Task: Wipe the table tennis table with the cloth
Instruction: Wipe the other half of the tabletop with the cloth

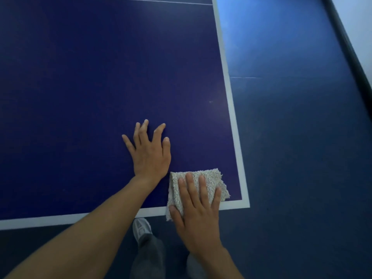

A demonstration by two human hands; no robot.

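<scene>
Looks early: pressing the folded shaggy cloth [211, 178] under the flat right hand [198, 216] at the table tennis table's [80, 87] five-o'clock corner, bracing with the left hand [151, 152] splayed empty at eleven o'clock of it, with most of the top seemingly left to wipe.

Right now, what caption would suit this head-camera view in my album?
The right hand presses a pale cloth on the table tennis table near its corner; the left hand rests alongside, fingers spread.
</scene>
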